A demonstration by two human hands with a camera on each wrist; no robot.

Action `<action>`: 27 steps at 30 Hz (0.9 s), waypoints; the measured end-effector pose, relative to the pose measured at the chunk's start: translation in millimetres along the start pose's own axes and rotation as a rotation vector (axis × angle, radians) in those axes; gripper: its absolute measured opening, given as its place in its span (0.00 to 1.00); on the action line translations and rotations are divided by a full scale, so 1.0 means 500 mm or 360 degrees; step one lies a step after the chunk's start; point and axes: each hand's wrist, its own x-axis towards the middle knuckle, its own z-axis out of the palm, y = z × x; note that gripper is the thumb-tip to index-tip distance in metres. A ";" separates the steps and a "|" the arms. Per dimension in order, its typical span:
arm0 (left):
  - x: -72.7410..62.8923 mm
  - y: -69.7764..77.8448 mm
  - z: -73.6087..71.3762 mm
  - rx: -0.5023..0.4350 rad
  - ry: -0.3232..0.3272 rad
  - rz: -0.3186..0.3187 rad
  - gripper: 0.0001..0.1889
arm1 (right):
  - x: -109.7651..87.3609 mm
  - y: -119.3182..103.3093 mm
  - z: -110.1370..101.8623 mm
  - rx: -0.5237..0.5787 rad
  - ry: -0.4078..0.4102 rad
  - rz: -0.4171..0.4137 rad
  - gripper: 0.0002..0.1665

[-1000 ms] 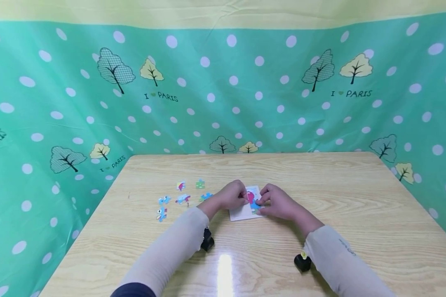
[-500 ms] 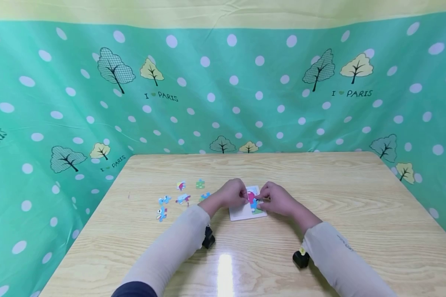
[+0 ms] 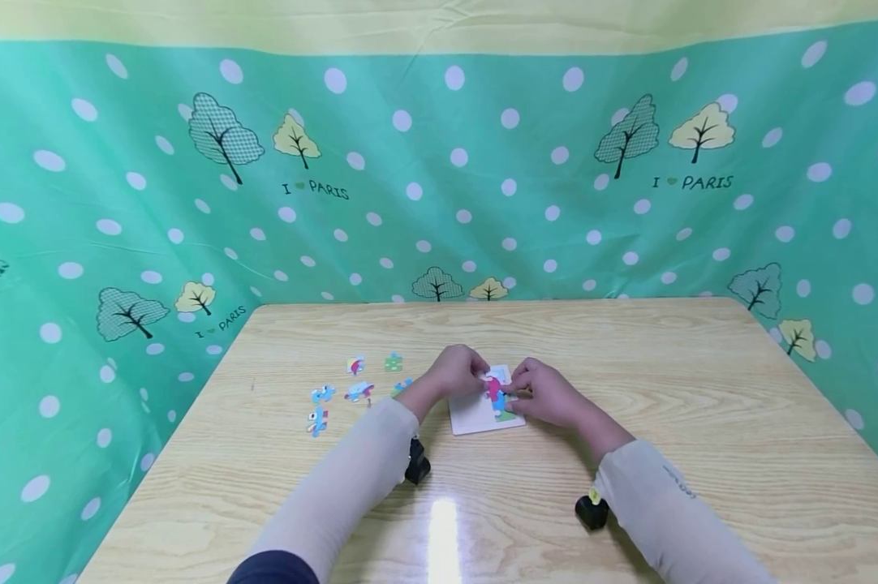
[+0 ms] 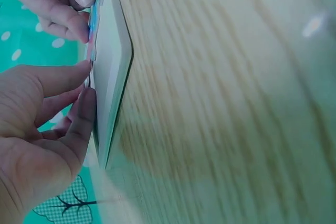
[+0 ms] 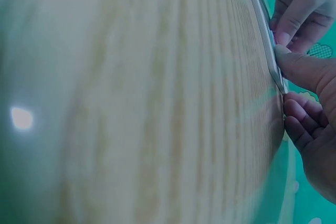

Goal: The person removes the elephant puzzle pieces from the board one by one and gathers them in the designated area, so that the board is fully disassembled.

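Note:
A white puzzle board lies on the table with a few joined picture pieces in pink, blue and green on its right part. At its upper left, my left hand pinches a small jigsaw piece, mostly hidden by the fingertips. My right hand grips the board's right side; in the right wrist view its thumb lies on top while the other fingers curl at the edge. Both hands' fingertips are close together over the pieces.
Loose jigsaw pieces lie left of the board, among them a green piece, a pink and yellow piece and a blue piece. The wooden table ends at a green dotted curtain.
My left hand has moved slightly up and back, exposing more of the pink picture. My right thumb has shifted up, so more of the green piece at the board's lower edge shows.

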 end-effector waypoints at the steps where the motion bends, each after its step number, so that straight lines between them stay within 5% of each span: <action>1: 0.001 0.000 0.000 -0.0020 0.0002 -0.0007 0.14 | 0.000 0.000 0.000 0.0007 0.0000 0.0003 0.16; 10: 0.010 -0.001 0.002 -0.0319 0.0078 -0.0076 0.03 | 0.000 -0.001 0.001 0.0048 -0.0006 0.0020 0.15; 20: 0.017 -0.029 0.007 -0.0882 0.0030 -0.0227 0.04 | 0.002 0.003 0.001 0.0051 -0.0016 0.0006 0.15; 27: -0.003 -0.041 -0.005 -0.1096 0.0015 -0.0242 0.08 | 0.001 -0.003 0.000 0.0036 -0.0016 0.0008 0.16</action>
